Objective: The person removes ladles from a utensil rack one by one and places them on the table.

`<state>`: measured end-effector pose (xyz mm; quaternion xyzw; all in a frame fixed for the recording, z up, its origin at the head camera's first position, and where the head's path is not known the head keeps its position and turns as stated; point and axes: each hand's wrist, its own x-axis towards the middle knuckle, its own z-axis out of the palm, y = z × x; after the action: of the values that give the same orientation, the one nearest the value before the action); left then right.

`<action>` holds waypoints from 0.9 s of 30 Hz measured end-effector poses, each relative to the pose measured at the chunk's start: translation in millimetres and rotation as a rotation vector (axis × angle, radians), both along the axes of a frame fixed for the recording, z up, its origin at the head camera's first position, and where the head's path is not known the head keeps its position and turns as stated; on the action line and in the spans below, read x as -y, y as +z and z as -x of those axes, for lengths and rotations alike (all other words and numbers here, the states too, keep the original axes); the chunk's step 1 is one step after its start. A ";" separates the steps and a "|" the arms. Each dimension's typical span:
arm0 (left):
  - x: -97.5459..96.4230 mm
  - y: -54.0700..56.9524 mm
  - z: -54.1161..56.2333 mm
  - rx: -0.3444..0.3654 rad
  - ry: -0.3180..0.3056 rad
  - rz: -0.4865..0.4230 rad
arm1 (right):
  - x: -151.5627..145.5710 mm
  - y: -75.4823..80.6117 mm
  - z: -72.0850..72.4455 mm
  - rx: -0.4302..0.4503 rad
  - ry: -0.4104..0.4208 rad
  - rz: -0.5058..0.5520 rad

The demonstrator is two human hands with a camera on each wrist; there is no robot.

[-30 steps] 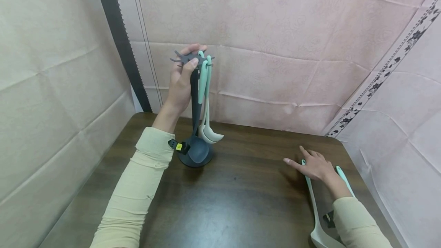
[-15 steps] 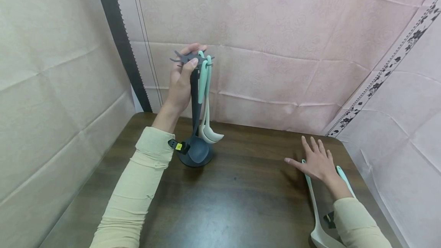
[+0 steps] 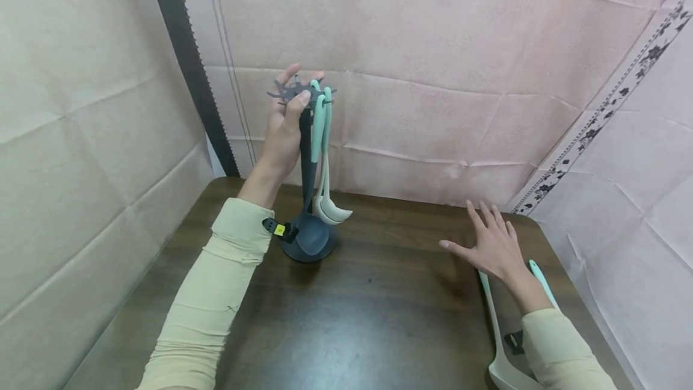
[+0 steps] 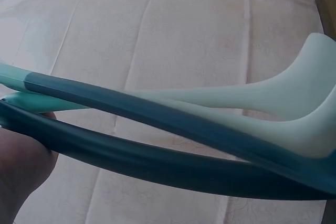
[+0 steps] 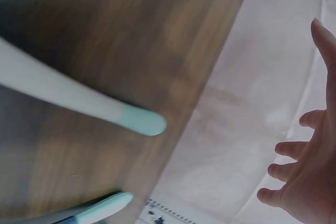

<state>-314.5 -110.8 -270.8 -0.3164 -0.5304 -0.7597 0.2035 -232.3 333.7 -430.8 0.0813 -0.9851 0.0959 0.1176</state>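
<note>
My left hand grips the top of a dark utensil stand, thumb across its hooked crown. A dark ladle and two pale ladle-like utensils with mint handles hang from the right-hand hooks. In the left wrist view the stand's post runs beneath the dark ladle's handle. At the right, my right hand hovers with fingers spread, holding nothing. Under it lies a pale utensil with a mint handle end; its head is partly cut off. A second mint-handled utensil is partly behind the forearm.
A brown wooden table carries everything. Pale cloth walls stand close behind it and at both sides. The right wrist view shows both lying handles pointing toward the table's back edge.
My right hand has lifted away from the lying utensils and turned forward, its fingers spreading. One finger of my left hand has straightened behind the crown; the stand keeps its place.
</note>
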 end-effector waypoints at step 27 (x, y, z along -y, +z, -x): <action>-3.3 9.1 -6.9 0.045 -0.090 -0.062 | 81.9 87.1 9.4 -0.191 0.170 0.083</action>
<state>-307.6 -107.4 -261.7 -0.3164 -0.4961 -0.7912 0.1669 -241.7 251.9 -343.7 0.1683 -0.9542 0.1379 0.2054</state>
